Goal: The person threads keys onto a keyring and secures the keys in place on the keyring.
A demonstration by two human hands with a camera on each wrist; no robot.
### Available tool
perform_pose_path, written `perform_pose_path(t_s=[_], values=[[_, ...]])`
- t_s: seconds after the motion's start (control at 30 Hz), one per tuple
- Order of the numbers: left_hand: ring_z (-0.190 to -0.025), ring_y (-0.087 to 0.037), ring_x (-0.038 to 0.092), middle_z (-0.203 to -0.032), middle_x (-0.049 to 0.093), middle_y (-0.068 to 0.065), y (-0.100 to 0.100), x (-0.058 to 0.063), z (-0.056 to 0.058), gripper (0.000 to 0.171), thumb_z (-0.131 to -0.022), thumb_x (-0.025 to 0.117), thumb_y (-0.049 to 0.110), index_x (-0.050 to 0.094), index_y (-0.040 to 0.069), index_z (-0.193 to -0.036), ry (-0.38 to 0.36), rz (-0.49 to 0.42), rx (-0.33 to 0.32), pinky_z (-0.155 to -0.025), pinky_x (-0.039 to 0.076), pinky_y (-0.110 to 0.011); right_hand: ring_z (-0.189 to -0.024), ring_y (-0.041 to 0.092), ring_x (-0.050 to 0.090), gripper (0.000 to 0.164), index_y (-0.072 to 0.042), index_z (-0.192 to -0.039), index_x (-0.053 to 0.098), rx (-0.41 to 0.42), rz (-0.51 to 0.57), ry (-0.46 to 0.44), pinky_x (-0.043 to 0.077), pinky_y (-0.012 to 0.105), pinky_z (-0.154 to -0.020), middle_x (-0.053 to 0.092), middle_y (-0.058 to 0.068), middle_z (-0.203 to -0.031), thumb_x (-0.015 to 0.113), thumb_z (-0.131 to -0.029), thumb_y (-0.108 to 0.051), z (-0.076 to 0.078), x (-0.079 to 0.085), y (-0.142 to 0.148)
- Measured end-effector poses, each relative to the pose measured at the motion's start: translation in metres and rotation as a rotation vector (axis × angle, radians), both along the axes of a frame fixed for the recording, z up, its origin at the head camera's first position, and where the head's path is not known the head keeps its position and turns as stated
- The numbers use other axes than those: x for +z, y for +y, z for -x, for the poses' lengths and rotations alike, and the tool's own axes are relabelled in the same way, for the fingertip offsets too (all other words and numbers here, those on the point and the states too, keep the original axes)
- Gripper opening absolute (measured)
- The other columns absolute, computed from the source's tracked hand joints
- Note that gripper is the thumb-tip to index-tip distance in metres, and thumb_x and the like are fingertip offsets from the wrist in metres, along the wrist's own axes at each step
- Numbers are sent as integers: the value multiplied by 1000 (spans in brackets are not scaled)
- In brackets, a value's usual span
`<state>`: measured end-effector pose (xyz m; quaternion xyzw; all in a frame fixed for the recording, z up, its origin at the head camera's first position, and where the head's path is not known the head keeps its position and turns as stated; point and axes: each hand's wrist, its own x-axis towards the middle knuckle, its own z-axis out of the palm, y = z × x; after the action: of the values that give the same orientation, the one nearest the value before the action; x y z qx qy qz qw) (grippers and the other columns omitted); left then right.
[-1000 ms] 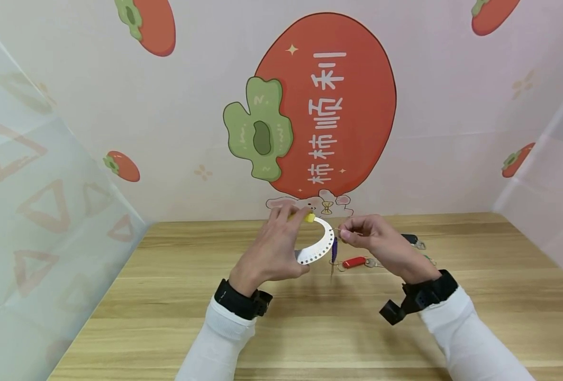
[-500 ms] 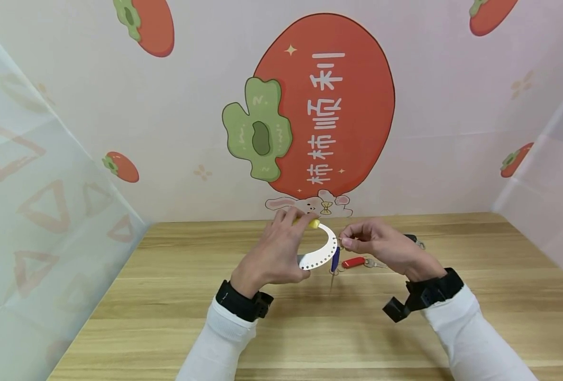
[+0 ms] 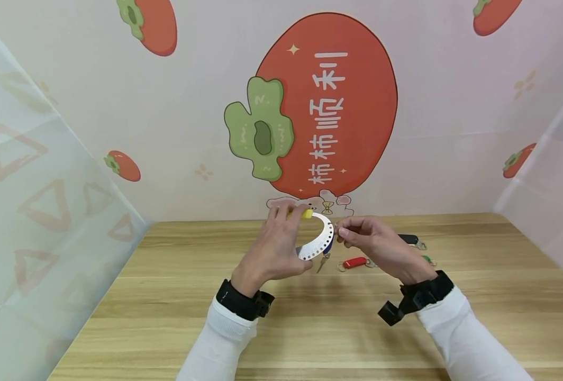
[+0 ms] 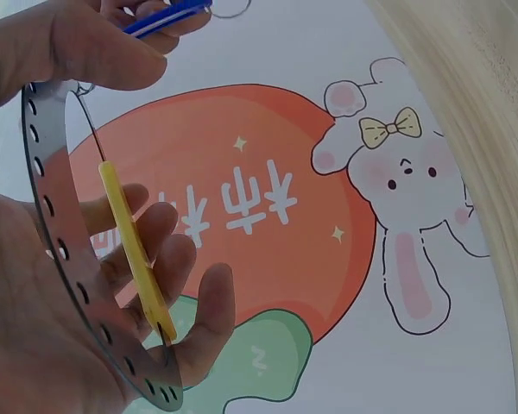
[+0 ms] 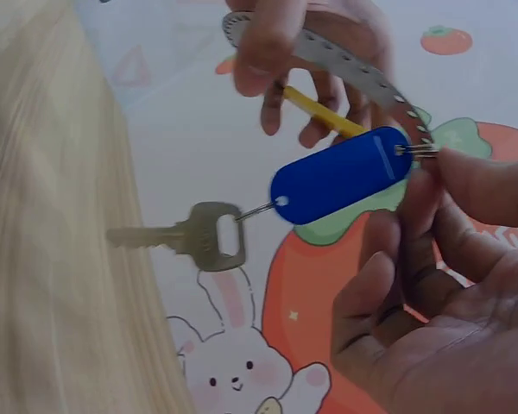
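My left hand [image 3: 272, 256] holds a white crescent-shaped plate [image 3: 324, 243] with a row of small holes, thumb at its lower end and fingers near its upper end. A yellow key tag [image 4: 136, 250] hangs on a wire ring inside the plate's curve. With thumb and forefinger, my right hand [image 3: 381, 244] pinches the wire ring [image 5: 421, 150] of a blue key tag [image 5: 341, 177] right beside the plate's edge. Whether that ring passes through a hole cannot be made out. From the blue tag's other end hangs a brass-coloured key [image 5: 214, 238].
On the wooden table [image 3: 191, 317], a red key tag [image 3: 355, 262] with a ring and key lies below the right hand. Behind that hand are a black key tag [image 3: 409, 239] and a partly hidden green one [image 3: 427, 259]. A printed wall [image 3: 191, 116] stands at the back.
The plate dipped slightly to the right, then came back up and left. My right hand shifted left, and the blue tag with its key swung left, partly behind the plate.
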<state>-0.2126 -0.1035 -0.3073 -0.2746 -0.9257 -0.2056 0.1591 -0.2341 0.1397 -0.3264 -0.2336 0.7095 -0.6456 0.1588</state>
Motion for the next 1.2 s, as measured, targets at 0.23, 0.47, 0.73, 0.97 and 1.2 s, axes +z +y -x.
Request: perform_pose_path(t_s=[0.23,0.47,0.73,0.97,1.2], values=[[-127,-33,40,-133,47,-13,0,0,-1,96,-62,92,21,47,6,-145,-6,6,-2,-95,47,-49,-100,23,54,26,8,-118,60,-5,23,14,45,32,-94,63,9,-105,54,-106,-15,1,-4,-2],[-120,-31,45,-132,47,-12,0,2,-2,96,-62,92,19,47,10,-147,-31,43,-35,-97,46,-51,-109,32,54,27,6,-108,61,36,-57,16,39,43,-102,62,16,-107,55,-105,-20,-1,0,1],[-119,-32,46,-133,47,-12,1,2,-2,94,-64,91,19,47,9,-146,-53,61,-45,-100,44,-53,-103,29,51,26,6,-107,60,57,-84,-45,40,41,-98,57,12,-100,53,-106,-20,-2,5,2],[-121,-34,45,-134,45,-14,2,1,-2,97,-64,91,24,46,7,-147,-21,43,5,-96,47,-50,-104,28,52,31,7,-115,60,35,-19,-30,42,36,-98,59,16,-107,55,-106,-22,-1,3,0],[-120,-33,45,-133,46,-13,3,2,-2,91,-64,93,29,50,6,-142,-23,2,29,-91,49,-49,-112,28,55,28,3,-115,59,-20,-48,60,45,34,-100,61,14,-113,65,-100,-20,-2,-1,-2]])
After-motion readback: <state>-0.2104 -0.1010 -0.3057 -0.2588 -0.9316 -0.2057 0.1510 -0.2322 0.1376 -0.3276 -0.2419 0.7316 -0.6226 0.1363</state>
